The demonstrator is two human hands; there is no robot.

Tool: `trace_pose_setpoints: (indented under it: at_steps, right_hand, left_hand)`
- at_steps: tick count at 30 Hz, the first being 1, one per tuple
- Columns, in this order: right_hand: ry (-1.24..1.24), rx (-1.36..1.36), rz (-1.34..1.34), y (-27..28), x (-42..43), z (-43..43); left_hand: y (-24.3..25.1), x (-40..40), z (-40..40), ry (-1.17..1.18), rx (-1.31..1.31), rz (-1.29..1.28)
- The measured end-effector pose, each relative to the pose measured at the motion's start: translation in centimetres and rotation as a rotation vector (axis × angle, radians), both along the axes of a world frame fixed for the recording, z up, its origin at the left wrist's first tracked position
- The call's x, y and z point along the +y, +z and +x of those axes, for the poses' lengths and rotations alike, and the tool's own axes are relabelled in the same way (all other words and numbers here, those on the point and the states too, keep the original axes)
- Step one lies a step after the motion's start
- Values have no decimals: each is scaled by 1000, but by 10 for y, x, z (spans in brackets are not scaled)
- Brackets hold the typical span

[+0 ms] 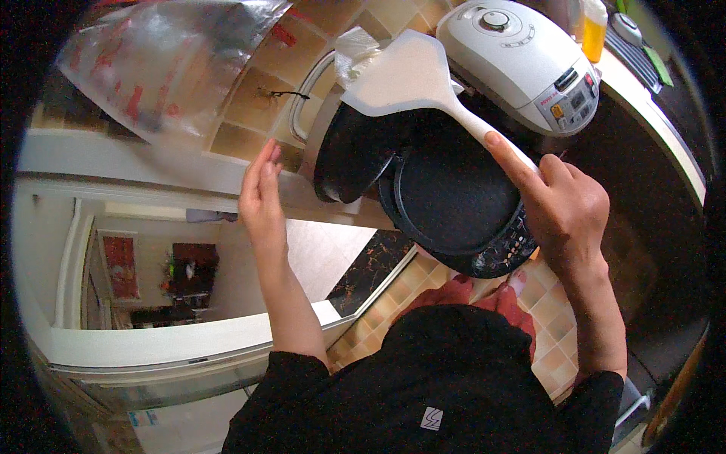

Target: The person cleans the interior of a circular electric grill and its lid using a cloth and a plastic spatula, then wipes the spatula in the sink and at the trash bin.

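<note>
My right hand grips the handle of a white spatula, its index finger stretched along the shaft. The broad blade points up and left, over the raised black lid of an electric griddle. Below the spatula lies the griddle's round black cooking plate, bare on its visible surface. A control panel sits on its near rim. My left hand is held up to the left of the griddle, fingers extended and nothing in it.
A white rice cooker stands behind the griddle on the dark countertop. Farther right is a bottle of yellow liquid. White tissue shows behind the blade. A clear plastic bag with red print hangs upper left. A doorway opens at left.
</note>
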State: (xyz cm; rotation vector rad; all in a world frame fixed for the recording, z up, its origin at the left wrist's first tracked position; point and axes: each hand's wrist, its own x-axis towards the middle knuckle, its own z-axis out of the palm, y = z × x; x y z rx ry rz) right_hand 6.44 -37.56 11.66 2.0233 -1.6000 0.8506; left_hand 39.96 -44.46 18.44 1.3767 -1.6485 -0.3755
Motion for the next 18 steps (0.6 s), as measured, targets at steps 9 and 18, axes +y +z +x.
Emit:
trace_pose_setpoints:
  at_steps: [9, 18]
  right_hand:
    - [103, -302, 105, -10, -25, -14]
    - [211, -835, 292, -50, -71, -13]
  left_hand:
    - [4, -37, -23, -27, 96, 118]
    - [6, -41, -22, 33, 128, 136]
